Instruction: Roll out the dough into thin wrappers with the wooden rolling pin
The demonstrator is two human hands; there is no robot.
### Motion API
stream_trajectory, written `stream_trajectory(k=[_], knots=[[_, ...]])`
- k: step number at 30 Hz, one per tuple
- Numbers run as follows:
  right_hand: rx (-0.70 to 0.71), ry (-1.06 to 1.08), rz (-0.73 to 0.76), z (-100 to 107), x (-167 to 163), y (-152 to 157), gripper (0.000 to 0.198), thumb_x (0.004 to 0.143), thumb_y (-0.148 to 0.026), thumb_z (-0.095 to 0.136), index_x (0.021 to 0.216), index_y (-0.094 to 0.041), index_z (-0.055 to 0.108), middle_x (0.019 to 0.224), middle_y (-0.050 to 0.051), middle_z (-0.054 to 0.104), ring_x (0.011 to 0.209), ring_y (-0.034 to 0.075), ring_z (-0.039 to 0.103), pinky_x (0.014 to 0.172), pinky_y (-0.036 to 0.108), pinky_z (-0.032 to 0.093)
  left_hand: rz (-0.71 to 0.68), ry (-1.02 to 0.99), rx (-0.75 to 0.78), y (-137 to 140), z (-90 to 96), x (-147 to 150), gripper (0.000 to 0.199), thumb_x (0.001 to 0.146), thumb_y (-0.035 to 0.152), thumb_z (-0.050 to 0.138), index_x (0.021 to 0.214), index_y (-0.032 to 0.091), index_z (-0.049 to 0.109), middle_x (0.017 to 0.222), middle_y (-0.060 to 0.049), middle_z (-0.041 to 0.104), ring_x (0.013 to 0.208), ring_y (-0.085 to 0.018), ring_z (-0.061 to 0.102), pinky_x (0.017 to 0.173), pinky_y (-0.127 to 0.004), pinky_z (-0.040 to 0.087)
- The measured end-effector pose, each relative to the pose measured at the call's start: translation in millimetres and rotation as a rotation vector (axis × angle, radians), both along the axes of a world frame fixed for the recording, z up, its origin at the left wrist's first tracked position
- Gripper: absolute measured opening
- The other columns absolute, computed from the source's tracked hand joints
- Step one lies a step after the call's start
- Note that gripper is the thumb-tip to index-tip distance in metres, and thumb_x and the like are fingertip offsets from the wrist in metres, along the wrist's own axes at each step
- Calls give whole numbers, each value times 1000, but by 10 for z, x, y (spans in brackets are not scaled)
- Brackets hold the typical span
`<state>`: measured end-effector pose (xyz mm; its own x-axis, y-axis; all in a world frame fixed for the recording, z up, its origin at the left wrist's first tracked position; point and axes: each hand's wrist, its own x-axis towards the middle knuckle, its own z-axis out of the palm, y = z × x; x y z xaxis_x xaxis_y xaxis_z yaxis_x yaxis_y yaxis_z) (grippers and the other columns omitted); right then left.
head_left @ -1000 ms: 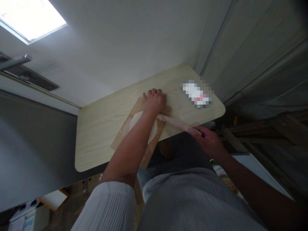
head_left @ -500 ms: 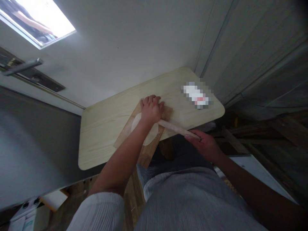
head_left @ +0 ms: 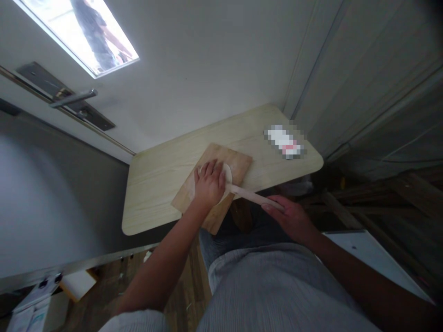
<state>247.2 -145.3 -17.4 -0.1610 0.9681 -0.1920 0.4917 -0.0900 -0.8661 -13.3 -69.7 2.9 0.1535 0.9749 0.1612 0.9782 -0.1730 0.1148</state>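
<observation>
A thin round sheet of pale dough (head_left: 227, 173) lies on a wooden board (head_left: 238, 159). My left hand (head_left: 210, 181) rests over the dough with its fingers spread, covering much of it. In my right hand (head_left: 289, 216) is the near end of a slim wooden rolling pin (head_left: 251, 195), with the thumb and fingers closed around it. The pin's other end reaches the dough's edge beside my left hand; whether it touches that hand I cannot tell. One corner of the board sticks out past the near edge of the light wooden table (head_left: 159, 175).
A blurred-out white and red item (head_left: 285, 140) lies at the table's right end. Behind the table stands a white door with a metal handle (head_left: 74, 98) and a window, through which a person (head_left: 95, 34) shows. A whitish panel (head_left: 367, 258) is low on the right.
My left hand has drawn back from the board's far edge onto the dough. My right hand still holds the rolling pin. The view has turned slightly left.
</observation>
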Motion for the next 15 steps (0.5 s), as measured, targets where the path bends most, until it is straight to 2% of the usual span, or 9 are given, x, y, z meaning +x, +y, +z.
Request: stream_trajectory(k=[6,10,15], knots=[[-11,-13,6,18,-14,-49,41,90,-57,58,107,-22,71,86,4,74,77,20,67,68,29,49,49,-21,3,-300,-68,-66,54,106,39,22,155,20,33,160,-8,41,150,-24,31,123,-56,20],[-20,-7,17,32,-18,-40,41,90,-57,58,107,-22,71,91,4,75,81,20,68,71,29,49,69,-27,22,-321,-105,-65,55,106,38,22,155,17,31,160,-10,41,150,-25,31,123,-56,19],[-49,-12,19,50,-18,-11,43,90,-58,57,107,-22,70,86,3,74,77,20,67,69,30,49,65,1,33,-266,-98,-54,54,105,37,25,154,16,34,159,-10,42,149,-25,32,123,-57,20]])
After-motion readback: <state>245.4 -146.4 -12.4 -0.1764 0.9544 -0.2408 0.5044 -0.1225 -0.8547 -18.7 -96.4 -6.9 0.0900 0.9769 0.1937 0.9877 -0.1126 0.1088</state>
